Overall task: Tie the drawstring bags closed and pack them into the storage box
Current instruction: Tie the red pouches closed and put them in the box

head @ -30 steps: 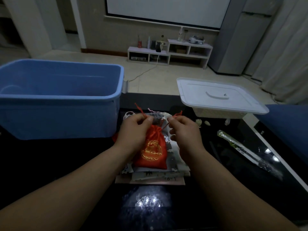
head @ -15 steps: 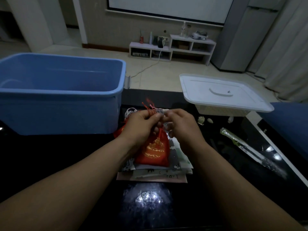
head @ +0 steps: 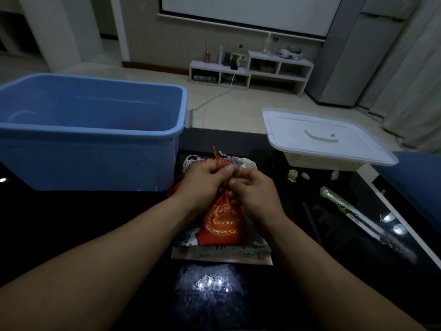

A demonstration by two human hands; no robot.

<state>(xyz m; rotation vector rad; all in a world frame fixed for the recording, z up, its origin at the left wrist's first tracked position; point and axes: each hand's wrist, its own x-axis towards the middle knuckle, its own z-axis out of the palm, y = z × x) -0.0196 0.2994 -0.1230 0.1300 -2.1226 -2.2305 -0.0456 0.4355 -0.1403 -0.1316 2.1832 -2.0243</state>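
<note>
Curled fingers of the left hand (head: 205,180) and right hand (head: 256,194) meet, pinching the red drawstring (head: 217,156) at the neck of the red bag (head: 220,225), which lies lengthwise, neck pointing away from the person, on a stack of pale bags (head: 222,253) beside the blue storage box (head: 95,134), its gold emblem illegible.

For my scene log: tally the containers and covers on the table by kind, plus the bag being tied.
Blue storage box: 1
White lid: 1
Pale basket under that lid: 1
Red drawstring bag being tied: 1
Total: 4
</note>
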